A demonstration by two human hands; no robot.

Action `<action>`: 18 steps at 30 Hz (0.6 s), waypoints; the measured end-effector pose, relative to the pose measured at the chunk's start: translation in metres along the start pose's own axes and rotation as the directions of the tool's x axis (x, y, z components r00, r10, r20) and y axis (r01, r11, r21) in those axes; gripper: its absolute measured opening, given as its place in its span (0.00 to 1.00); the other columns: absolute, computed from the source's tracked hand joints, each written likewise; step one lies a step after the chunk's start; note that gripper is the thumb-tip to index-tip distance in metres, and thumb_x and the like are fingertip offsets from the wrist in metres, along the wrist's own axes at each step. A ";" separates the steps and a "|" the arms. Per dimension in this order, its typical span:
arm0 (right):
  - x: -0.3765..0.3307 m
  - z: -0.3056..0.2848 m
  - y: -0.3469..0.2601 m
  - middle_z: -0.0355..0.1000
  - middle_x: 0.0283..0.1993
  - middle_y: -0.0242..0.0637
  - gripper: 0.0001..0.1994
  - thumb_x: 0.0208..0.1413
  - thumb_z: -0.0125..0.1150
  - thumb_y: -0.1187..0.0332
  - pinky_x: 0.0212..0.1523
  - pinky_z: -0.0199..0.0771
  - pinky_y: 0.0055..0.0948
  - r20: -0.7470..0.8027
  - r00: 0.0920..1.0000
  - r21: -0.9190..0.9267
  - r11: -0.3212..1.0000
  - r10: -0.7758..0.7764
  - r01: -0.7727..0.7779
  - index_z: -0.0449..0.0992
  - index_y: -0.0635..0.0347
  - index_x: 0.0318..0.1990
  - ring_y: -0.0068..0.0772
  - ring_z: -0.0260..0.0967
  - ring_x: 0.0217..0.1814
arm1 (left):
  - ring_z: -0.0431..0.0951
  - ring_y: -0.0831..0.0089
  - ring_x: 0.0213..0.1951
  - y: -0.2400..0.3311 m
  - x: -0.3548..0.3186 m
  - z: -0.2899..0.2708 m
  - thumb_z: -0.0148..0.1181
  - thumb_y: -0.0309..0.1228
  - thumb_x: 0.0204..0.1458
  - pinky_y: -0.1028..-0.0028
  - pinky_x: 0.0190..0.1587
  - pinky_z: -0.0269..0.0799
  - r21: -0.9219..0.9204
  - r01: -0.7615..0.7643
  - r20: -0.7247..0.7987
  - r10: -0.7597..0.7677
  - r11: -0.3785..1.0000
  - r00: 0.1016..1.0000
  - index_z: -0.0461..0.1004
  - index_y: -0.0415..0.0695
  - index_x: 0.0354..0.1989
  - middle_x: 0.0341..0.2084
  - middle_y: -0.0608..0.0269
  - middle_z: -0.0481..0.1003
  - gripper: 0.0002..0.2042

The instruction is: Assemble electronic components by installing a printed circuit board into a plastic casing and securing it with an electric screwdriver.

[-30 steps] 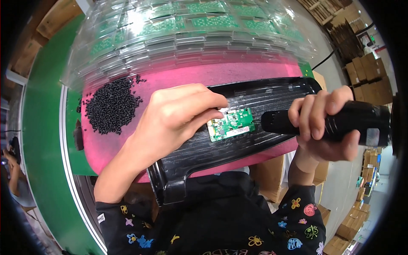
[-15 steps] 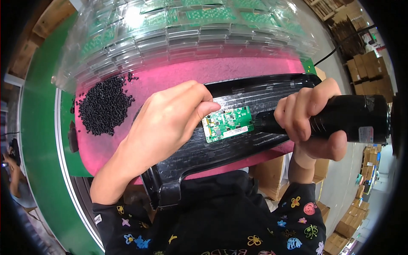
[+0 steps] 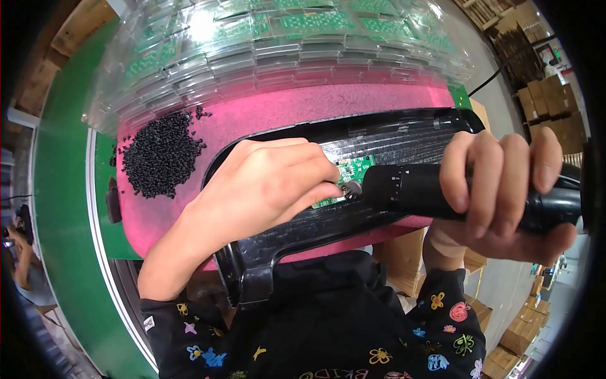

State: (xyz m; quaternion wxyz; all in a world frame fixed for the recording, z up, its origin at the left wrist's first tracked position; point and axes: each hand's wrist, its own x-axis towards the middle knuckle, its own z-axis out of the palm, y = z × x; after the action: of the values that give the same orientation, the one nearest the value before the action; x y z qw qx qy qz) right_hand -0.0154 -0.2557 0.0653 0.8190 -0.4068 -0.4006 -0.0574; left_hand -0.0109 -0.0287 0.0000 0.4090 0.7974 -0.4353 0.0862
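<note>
A black plastic housing lies on the pink mat, with a green circuit board inside it. My left hand reaches over the board's left part, thumb and fingers pinched together beside the driver's tip. Whatever sits between those fingertips is hidden. My right hand is wrapped round a black power screwdriver, held almost level, its nose over the board's right part. Both the hand and the tool cover much of the board.
A heap of small black screws rests on the pink mat at the left. Stacked clear plastic trays with green boards fill the table's far side. Cardboard boxes stand on the floor at right.
The screwdriver's nose has moved left and up over the board, with its body turned more toward me. My left hand has shifted right and down, now covering the board's left part.
</note>
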 end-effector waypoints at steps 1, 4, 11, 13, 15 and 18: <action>0.003 0.003 0.003 0.70 0.21 0.25 0.21 0.50 0.65 0.53 0.24 0.71 0.23 0.018 0.999 0.035 0.999 -0.028 0.027 0.64 0.56 0.40 0.18 0.67 0.16 | 0.77 0.59 0.28 0.002 0.001 -0.001 0.68 0.25 0.45 0.67 0.28 0.73 -0.024 -0.042 -0.047 0.041 0.999 0.998 0.74 0.38 0.30 0.26 0.58 0.75 0.08; 0.008 0.010 0.008 0.71 0.20 0.25 0.20 0.48 0.66 0.55 0.23 0.71 0.22 0.038 0.998 0.084 0.995 -0.051 0.048 0.65 0.56 0.40 0.18 0.67 0.15 | 0.77 0.58 0.27 0.003 -0.001 -0.003 0.68 0.25 0.44 0.67 0.27 0.72 -0.012 -0.082 -0.087 0.081 0.997 0.993 0.73 0.37 0.30 0.25 0.57 0.75 0.09; 0.010 0.011 0.015 0.71 0.20 0.25 0.21 0.47 0.67 0.56 0.23 0.72 0.22 0.030 0.994 0.087 0.991 -0.105 0.102 0.65 0.56 0.39 0.18 0.67 0.15 | 0.77 0.58 0.27 -0.002 -0.004 -0.002 0.68 0.26 0.43 0.67 0.26 0.72 0.012 -0.082 -0.090 0.083 0.997 0.992 0.73 0.36 0.30 0.24 0.56 0.75 0.10; 0.009 0.009 0.014 0.71 0.20 0.25 0.20 0.48 0.67 0.55 0.23 0.72 0.22 0.052 0.995 0.096 0.992 -0.081 0.076 0.65 0.56 0.40 0.18 0.67 0.16 | 0.77 0.58 0.27 -0.003 -0.004 -0.003 0.69 0.28 0.43 0.67 0.27 0.72 -0.085 -0.090 -0.112 0.080 0.992 0.990 0.73 0.36 0.30 0.24 0.57 0.75 0.11; 0.008 0.007 0.010 0.71 0.21 0.25 0.20 0.50 0.66 0.54 0.23 0.71 0.22 0.079 0.997 0.067 0.998 0.008 -0.013 0.65 0.56 0.40 0.17 0.68 0.16 | 0.77 0.57 0.31 -0.005 -0.007 -0.004 0.70 0.32 0.42 0.66 0.31 0.73 -0.105 -0.071 -0.064 0.065 0.992 0.996 0.73 0.37 0.32 0.28 0.56 0.76 0.14; 0.000 0.006 0.015 0.70 0.20 0.24 0.23 0.52 0.65 0.46 0.20 0.67 0.22 0.038 0.987 0.010 0.988 0.156 -0.156 0.64 0.53 0.40 0.19 0.66 0.15 | 0.75 0.56 0.41 -0.004 0.004 -0.014 0.72 0.42 0.39 0.62 0.43 0.72 -0.025 -0.090 -0.090 0.087 0.996 0.992 0.72 0.37 0.38 0.36 0.55 0.75 0.24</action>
State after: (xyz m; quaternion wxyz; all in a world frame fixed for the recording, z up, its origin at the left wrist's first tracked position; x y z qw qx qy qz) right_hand -0.0129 -0.2415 0.0581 0.8160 -0.4326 -0.3830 0.0170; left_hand -0.0023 -0.0199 0.0094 0.4351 0.7668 -0.4527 0.1332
